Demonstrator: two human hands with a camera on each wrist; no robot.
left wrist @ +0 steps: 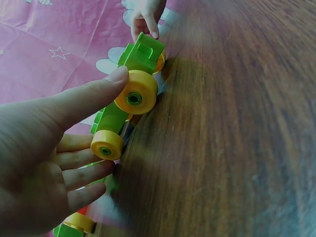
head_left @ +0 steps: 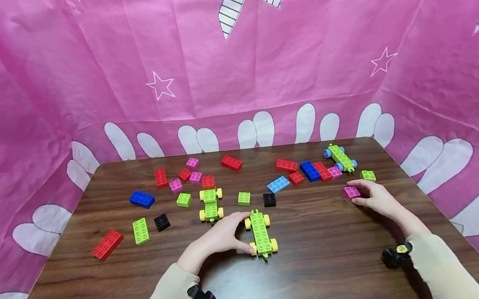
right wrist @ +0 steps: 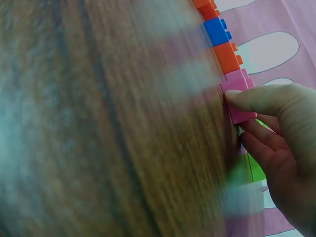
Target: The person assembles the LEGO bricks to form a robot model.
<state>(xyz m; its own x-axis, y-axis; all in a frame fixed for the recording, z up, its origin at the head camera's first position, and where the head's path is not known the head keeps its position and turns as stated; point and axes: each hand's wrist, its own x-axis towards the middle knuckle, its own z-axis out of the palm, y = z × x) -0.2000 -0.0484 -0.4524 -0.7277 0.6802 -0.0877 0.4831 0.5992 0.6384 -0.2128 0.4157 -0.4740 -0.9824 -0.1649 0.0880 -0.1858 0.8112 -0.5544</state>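
Note:
My left hand (head_left: 219, 235) holds a lime-green toy car base (head_left: 260, 232) with yellow wheels on the table. In the left wrist view its thumb lies on one yellow wheel (left wrist: 136, 93), and the other fingers (left wrist: 88, 175) are bent beside the second wheel. Over at the right, my right hand (head_left: 377, 197) pinches a pink square brick (head_left: 351, 192) between thumb and fingers. The right wrist view shows the thumb across the face of this brick (right wrist: 239, 101). A lime-green square brick (head_left: 367, 175) lies just behind the right hand.
Another green base (head_left: 211, 211) with yellow wheels, a red brick (head_left: 208, 182) at its far end, stands left of centre. A green base (head_left: 341, 157) with blue wheels is far right. Several loose bricks, such as a black one (head_left: 269, 199), are scattered across the wooden table (head_left: 319, 270).

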